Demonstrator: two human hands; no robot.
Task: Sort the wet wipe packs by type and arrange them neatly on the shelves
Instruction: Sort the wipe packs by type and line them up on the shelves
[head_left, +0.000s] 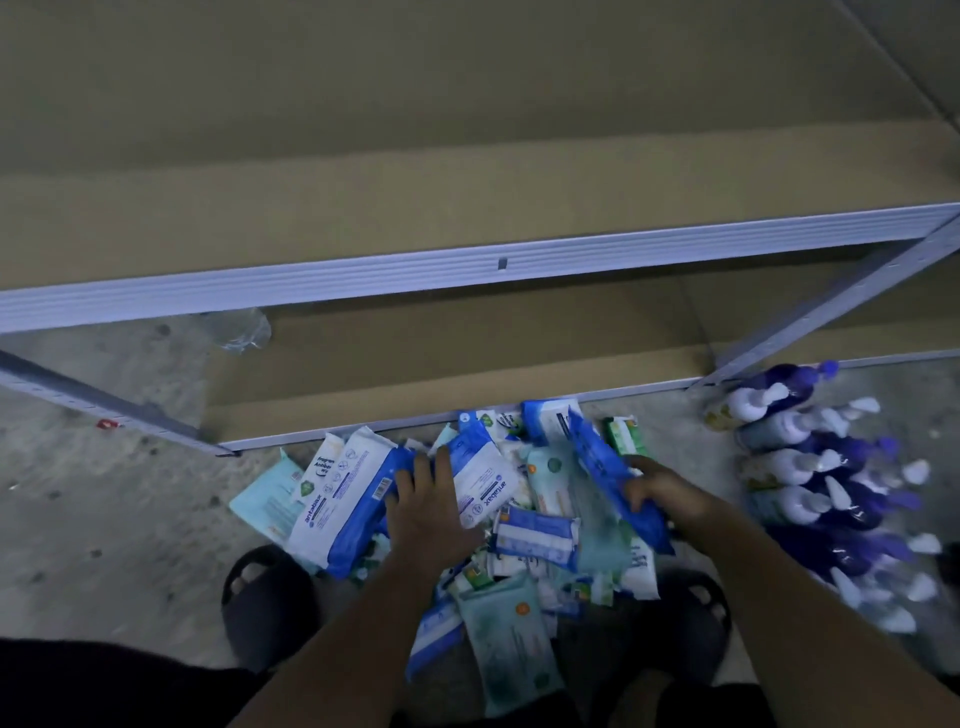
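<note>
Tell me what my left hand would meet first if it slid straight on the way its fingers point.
Your left hand lies on the blue-and-white packs, fingers pointing toward the shelf. First it would likely meet the packs heaped just ahead, then the lower shelf's front rail. Depth is unclear.

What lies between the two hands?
Head view: a white-and-blue pack beside the left hand, then pale green packs toward the right hand gripping a blue pack.

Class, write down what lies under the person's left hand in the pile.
The left hand rests on blue-and-white wipe packs atop the pile. Whatever lies beneath its palm is covered.
</note>
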